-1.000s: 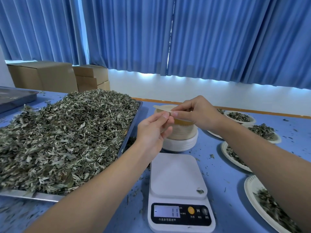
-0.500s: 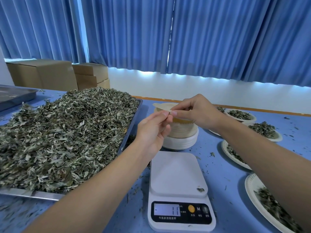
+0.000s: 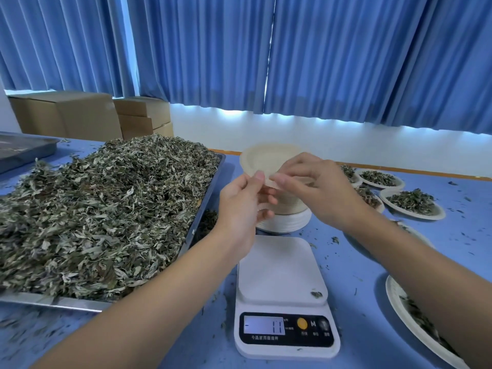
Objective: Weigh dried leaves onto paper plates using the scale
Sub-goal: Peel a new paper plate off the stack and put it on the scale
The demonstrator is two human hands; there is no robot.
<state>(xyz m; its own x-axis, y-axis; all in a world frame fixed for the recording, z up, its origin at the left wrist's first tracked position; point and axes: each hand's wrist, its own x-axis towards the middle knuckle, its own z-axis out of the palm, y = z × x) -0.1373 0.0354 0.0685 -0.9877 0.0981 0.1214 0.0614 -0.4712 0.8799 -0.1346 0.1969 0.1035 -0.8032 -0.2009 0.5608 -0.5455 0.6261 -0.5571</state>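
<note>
Above the stack (image 3: 288, 209), left hand (image 3: 241, 209) and right hand (image 3: 316, 190) pinching the plate (image 3: 269, 161), now tilted (scale (image 3: 282, 270) unchanged)

This is a small workroom for portioning dried herbs in bulk. A wide metal tray (image 3: 53, 302) heaped with dried leaves (image 3: 106, 209) fills the left of a long blue counter (image 3: 359, 262), and a second tray (image 3: 24, 147) lies behind it. A digital scale (image 3: 282, 272) stands at the front, with a stack of paper plates (image 3: 288, 222) just beyond it. Filled plates (image 3: 415, 214) lie grouped to the right. Cardboard boxes (image 3: 74, 115) are piled beyond the counter, below blue curtains (image 3: 346, 62).
</note>
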